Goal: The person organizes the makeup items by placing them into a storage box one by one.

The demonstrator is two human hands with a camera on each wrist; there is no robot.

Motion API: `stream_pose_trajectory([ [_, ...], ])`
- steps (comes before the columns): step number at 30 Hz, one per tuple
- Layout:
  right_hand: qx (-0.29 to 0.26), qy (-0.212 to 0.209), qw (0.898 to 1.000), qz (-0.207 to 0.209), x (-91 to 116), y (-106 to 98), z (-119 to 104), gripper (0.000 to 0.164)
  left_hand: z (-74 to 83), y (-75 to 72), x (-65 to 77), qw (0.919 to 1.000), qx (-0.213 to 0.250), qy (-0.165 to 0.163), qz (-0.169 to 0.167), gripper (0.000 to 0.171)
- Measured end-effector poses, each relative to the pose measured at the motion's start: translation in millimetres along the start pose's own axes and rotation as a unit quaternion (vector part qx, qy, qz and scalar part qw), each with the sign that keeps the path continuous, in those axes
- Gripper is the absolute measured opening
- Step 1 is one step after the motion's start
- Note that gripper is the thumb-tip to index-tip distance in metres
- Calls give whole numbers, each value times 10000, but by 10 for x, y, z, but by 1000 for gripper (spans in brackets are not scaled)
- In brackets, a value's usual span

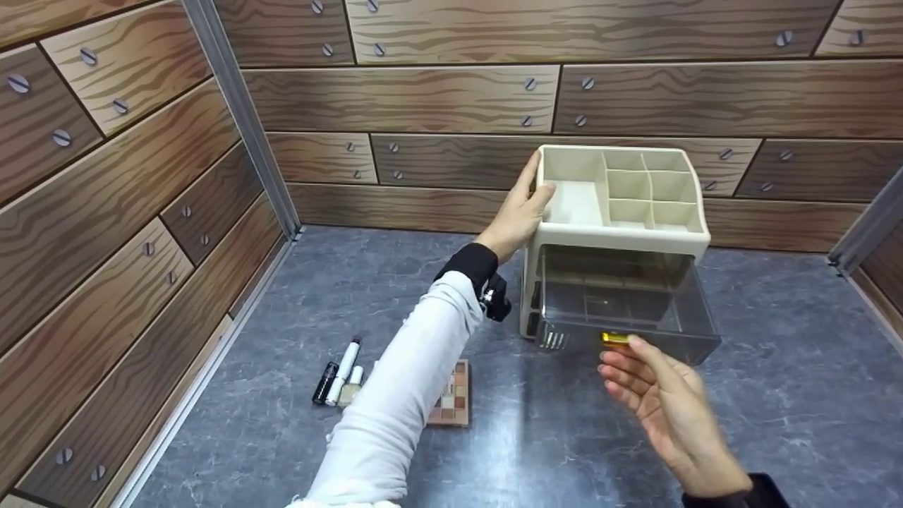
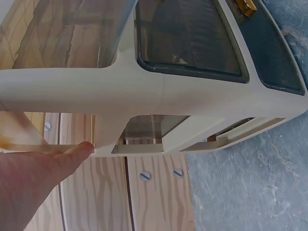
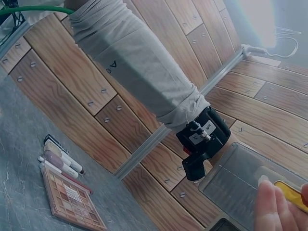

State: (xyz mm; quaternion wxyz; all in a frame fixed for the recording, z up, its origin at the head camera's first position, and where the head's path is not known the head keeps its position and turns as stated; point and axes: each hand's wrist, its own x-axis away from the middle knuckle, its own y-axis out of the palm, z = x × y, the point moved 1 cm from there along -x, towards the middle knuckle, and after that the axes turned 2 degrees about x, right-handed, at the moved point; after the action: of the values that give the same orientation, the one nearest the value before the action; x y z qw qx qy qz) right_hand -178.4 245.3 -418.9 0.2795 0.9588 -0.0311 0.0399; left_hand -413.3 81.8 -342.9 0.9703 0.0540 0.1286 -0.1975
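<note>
A cream makeup organizer [image 1: 614, 236], divided on top into several compartments, stands near the back wall. Its smoky see-through upper drawer [image 1: 628, 293] is pulled out toward me. My left hand [image 1: 518, 215] grips the organizer's left side near the top; in the left wrist view, the left hand [image 2: 43, 175] lies along its frame. At the drawer's front, my right hand [image 1: 670, 406] pinches a small gold handle [image 1: 615, 339] with the thumb and fingers. The same gold handle [image 3: 290, 195] shows at the right fingers in the right wrist view.
Left of the organizer, an eyeshadow palette [image 1: 460, 395] lies on the grey marbled surface, partly behind my left sleeve. Beside it are a black tube [image 1: 324, 383], a white tube [image 1: 343, 370] and a small bottle [image 1: 350, 390]. Wood-patterned walls [image 1: 395, 99] enclose the surface.
</note>
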Motion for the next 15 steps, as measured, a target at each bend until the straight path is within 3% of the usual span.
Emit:
stream_pose_trajectory([
  [8, 87, 0, 9999, 89, 14, 20, 6, 28, 12, -4, 21, 9999, 132, -10, -48, 66],
  [15, 1, -13, 10000, 95, 5, -4, 20, 28, 126, -18, 30, 9978, -664, 67, -56, 68],
])
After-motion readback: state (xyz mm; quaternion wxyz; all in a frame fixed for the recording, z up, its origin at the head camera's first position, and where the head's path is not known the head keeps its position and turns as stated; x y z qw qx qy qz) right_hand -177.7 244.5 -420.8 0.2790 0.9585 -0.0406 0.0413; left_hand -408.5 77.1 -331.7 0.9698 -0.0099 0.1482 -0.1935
